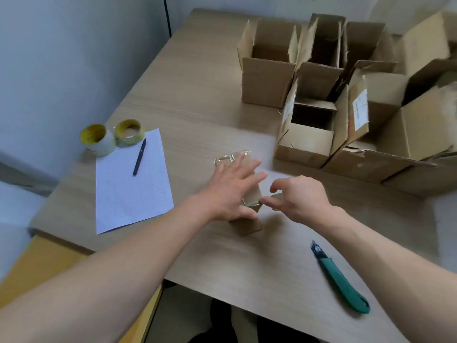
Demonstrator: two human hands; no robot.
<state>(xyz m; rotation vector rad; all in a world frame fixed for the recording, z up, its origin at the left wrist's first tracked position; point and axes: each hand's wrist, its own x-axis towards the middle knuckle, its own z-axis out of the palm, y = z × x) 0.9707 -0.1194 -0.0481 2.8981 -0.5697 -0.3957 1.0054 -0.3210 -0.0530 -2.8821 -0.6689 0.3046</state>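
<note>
Your left hand (232, 186) lies flat, fingers straight, pressing down on the small cardboard box (247, 226) in the middle of the table (197, 95). Your right hand (299, 196) is curled at the box's loose end flap (277, 196); whether thumb and finger actually pinch the flap I cannot tell. The likely trouble is the box skidding or tipping sideways if you tug the flap while your palm bears on only one end. The clear tape (237, 154) crinkled over the far end could also tear the cardboard or stick to your fingers. Mind the green utility knife (341, 276), too. It lies just by your right forearm, and a backward sweep of that arm could knock it off the near edge; I cannot tell whether its blade is out. As for containers, a cluster of open cartons stands at the far right. The rear-left carton (267, 80) and the front carton (309, 139) have their flaps up, and nothing shows in their dark insides. The big carton (371, 167) on the right holds something pale and crumpled, too blurred to name.
</note>
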